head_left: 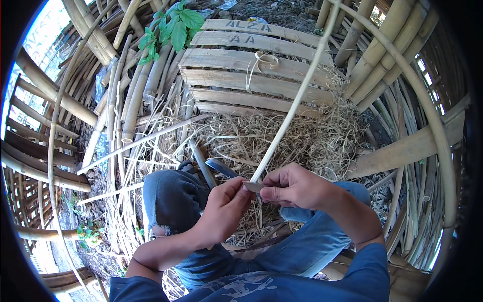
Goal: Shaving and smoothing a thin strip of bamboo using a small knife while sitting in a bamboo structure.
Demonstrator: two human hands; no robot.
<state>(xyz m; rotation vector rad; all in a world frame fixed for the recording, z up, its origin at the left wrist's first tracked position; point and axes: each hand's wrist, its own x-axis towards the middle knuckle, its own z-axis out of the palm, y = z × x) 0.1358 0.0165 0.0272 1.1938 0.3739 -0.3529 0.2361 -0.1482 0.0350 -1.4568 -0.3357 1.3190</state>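
A long thin pale bamboo strip point(297, 95) runs from my hands up and away to the upper right. My right hand point(294, 187) pinches its near end. My left hand point(224, 206) grips a knife whose curved blade point(221, 167) points up and left, just beside the strip's end. Both hands meet above my knees, which are in blue jeans with a dark cloth point(173, 196) over the left knee.
A wooden slat pallet point(251, 75) lies ahead, with a heap of thin bamboo shavings point(282, 138) before it. Thick bamboo poles point(126, 95) are stacked on the left and right point(392, 55). A green leafy plant point(173, 27) grows at the top.
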